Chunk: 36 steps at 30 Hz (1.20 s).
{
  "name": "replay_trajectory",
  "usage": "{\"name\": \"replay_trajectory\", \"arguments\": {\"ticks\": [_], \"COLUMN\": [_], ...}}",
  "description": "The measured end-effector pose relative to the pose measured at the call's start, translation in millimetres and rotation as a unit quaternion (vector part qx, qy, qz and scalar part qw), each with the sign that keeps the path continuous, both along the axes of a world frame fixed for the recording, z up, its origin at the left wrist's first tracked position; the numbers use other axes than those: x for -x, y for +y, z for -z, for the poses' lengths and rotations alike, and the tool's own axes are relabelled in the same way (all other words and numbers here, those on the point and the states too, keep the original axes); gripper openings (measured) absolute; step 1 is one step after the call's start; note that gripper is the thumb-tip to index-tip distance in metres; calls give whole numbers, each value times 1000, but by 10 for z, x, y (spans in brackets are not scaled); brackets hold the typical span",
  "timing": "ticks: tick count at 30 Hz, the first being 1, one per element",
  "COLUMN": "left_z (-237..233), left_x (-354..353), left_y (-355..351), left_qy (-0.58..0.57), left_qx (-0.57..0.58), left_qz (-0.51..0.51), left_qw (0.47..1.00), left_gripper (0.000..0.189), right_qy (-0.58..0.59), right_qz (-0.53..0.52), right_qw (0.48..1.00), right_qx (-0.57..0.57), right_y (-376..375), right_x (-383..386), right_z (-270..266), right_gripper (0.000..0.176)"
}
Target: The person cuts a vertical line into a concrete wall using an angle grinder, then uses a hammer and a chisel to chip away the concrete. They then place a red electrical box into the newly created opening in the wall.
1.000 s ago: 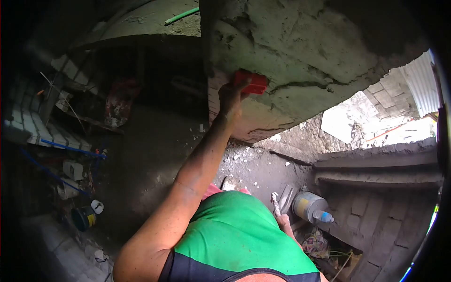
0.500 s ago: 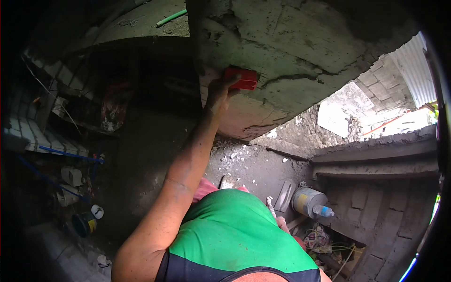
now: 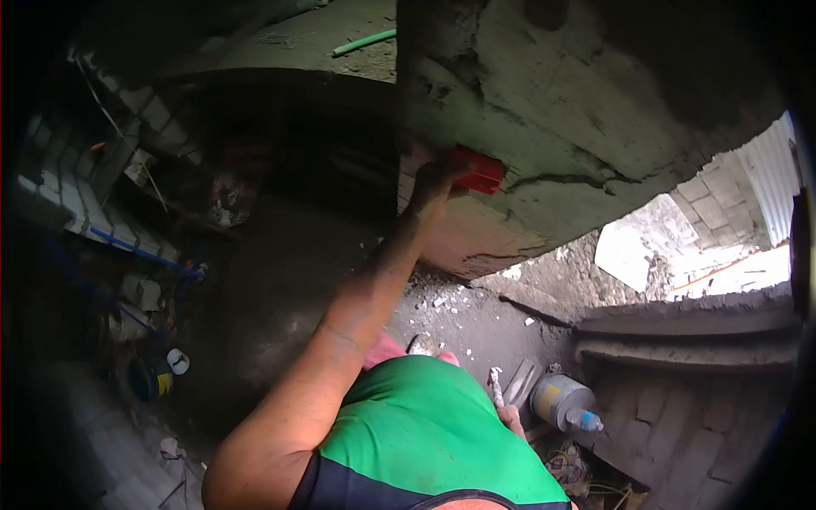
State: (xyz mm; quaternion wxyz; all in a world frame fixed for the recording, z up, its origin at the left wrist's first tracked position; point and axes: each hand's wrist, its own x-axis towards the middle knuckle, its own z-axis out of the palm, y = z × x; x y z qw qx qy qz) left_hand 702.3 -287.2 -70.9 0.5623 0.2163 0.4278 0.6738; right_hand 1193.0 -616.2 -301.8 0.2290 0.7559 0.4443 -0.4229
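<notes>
My left arm reaches up and forward, and my left hand [image 3: 435, 183] is closed around a red plastic float [image 3: 482, 172]. The float lies against the cracked, grey plastered wall face [image 3: 544, 136], close to its left edge. Low beside my green shirt, my right hand [image 3: 510, 416] shows only in part, its fingers curled. A narrow white-caked piece [image 3: 495, 384] sticks up just above it; I cannot tell what it is. Close to that hand is a flat grey trowel-like tool [image 3: 520, 382].
A plaster-smeared bucket [image 3: 561, 401] and a clear bottle with a blue cap [image 3: 585, 420] stand right of my body. White crumbs [image 3: 438, 297] litter the floor. A concrete ledge [image 3: 688, 327] runs along the right, and blue pipes [image 3: 144, 251] cross the dark left side.
The view has shifted, so the wall and bucket appear lower and mostly farther right. My left hand still holds the red float against the wall, near the same crack.
</notes>
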Motion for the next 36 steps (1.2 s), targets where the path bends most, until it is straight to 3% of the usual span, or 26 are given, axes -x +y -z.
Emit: {"name": "replay_trajectory", "arguments": {"ticks": [3, 6, 7, 8, 9, 10, 12, 13, 16, 20, 23, 25, 27, 28, 30, 32, 33, 34, 36], "left_z": [-6, -52, -6, 96, 156, 128, 58, 139, 146, 101, 126, 185, 379, 451, 617, 1009, 1093, 1151, 1371], "left_x": [-74, -180, -197, -188, -193, -227, -270, -237, -219, -289, -272, -189, -237, -224, -78, 129, 228, 341, 576], "left_y": [-2, -35, -10, 22, 45, 42, 0, 48, 43, 35, 17, -2, -135, -262, -654, -1066, -1304, -1504, -1804], "left_qy": [10, 18, 18, -5, -29, -30, -55, -41, -68, -101, -78, -86, -98, -107, -94, -78, -105, -131, -138], "left_qx": [19, 11, 11, -2, -15, -15, -12, -5, 7, 8, 11, 29, 32, 36, 58, 179, 213, 244, 211], "left_qz": [-31, -83, -68, -71, -76, -64, -81, -71, -19, 0, -12, 68, 41, 22, 40, 71, 66, 68, 66], "left_qw": [999, 996, 997, 997, 997, 997, 995, 997, 997, 995, 997, 994, 994, 993, 993, 978, 969, 958, 965], "left_gripper": [49, 49, 49, 50, 51, 51, 56, 60, 53, 56, 63, 62, 63, 63, 64, 64, 64, 64, 69], "right_qy": [-31, 13, 14, 7, -2, -3, -8, -11, -12, -32, -31, -21, -2, -23, -24, 8, 34, 12, 64], "right_qz": [-9, -334, -320, -96, 132, 144, 54, 104, 127, 93, 103, 71, -11, -32, -76, -93, -94, 113, -93], "right_qw": [999, 941, 946, 995, 991, 990, 998, 994, 992, 995, 993, 995, 997, 994, 990, 990, 991, 991, 991], "right_qx": [-20, 53, 52, 25, -3, -3, -23, -10, 20, 1, 49, 61, 74, 101, 113, 104, 87, 65, 67], "right_y": [9, -129, -169, -111, -4, -68, -137, -146, -187, -294, -325, -424, -488, -413, -512, -446, -522, -466, -415], "right_x": [37, -375, -241, -68, 245, 198, 131, 146, 154, 86, 57, -41, -249, -181, -392, -476, -491, -334, -497], "right_z": [93, 906, 625, 379, -39, 44, 175, 117, -15, -55, -149, -46, 222, 135, 604, 807, 826, 759, 1111], "right_gripper": [59, 49, 49, 49, 48, 48, 57, 65, 68, 70, 72, 54, 35, 33, 31, 26, 23, 31, 39]}}
